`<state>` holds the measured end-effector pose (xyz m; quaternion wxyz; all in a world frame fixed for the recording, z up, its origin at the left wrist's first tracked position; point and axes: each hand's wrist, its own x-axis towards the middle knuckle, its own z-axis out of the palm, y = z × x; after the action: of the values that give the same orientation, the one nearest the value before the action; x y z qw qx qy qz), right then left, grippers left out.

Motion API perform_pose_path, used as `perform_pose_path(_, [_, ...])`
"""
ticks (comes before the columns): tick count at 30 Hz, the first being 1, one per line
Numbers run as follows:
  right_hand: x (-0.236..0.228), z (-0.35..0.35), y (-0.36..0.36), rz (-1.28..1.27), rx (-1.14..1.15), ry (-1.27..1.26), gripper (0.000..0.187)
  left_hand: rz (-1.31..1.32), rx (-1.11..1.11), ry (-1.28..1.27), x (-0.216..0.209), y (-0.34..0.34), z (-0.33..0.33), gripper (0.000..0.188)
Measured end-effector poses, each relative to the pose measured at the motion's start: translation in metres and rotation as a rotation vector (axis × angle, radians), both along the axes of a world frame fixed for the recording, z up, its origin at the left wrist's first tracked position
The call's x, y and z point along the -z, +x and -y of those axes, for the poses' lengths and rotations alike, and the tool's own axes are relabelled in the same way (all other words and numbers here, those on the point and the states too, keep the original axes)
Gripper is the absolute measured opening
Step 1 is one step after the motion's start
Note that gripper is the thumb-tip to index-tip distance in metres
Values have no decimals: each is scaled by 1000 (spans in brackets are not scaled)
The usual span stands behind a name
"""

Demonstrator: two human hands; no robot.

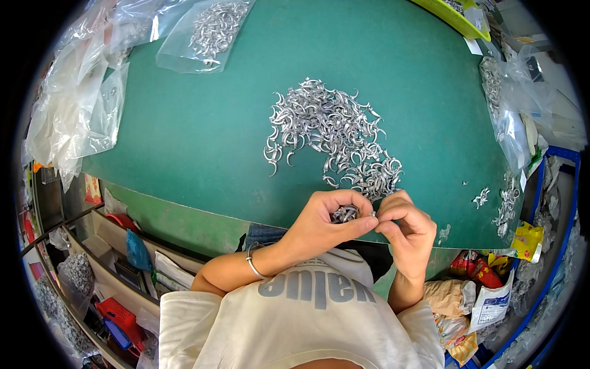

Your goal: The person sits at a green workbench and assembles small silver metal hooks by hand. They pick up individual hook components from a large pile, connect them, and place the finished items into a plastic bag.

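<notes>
A heap of small, curved, claw-shaped silver metal pieces [326,120] lies on the green tabletop [203,141], trailing down toward my hands. My left hand [319,224] is curled closed around a small cluster of the same metal pieces [344,213]. Its thumb and forefinger meet at a tiny pale bit [373,214]. Right beside those fingertips, my right hand [407,229] is closed in a pinch with its fingers bent. What sits between its fingertips is too small to make out. Both hands are over the table's near edge, just below the heap.
A clear bag of metal pieces [216,31] lies at the far left, near crumpled plastic bags [80,104]. A yellow-green tray [455,18] stands far right. Small metal scraps [507,206] lie along the right edge. Drawers [110,246] flank me at left; packets [479,270] fill the lower right.
</notes>
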<state>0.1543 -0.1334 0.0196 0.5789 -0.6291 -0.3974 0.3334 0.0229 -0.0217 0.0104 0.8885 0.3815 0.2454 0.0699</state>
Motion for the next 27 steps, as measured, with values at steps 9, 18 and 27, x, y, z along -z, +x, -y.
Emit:
perform_pose_path(9, [21,-12,21,201,255,-218,3,84,40,-360,9,0,-3,9])
perform_pose_path(18, [31,-38,37,932,220,-374,11,47,-5,-105,10,-1,-3,12])
perform_pose_path(27, [24,-25,29,533,259,-209,8,3,-143,-121,14,5,0,13])
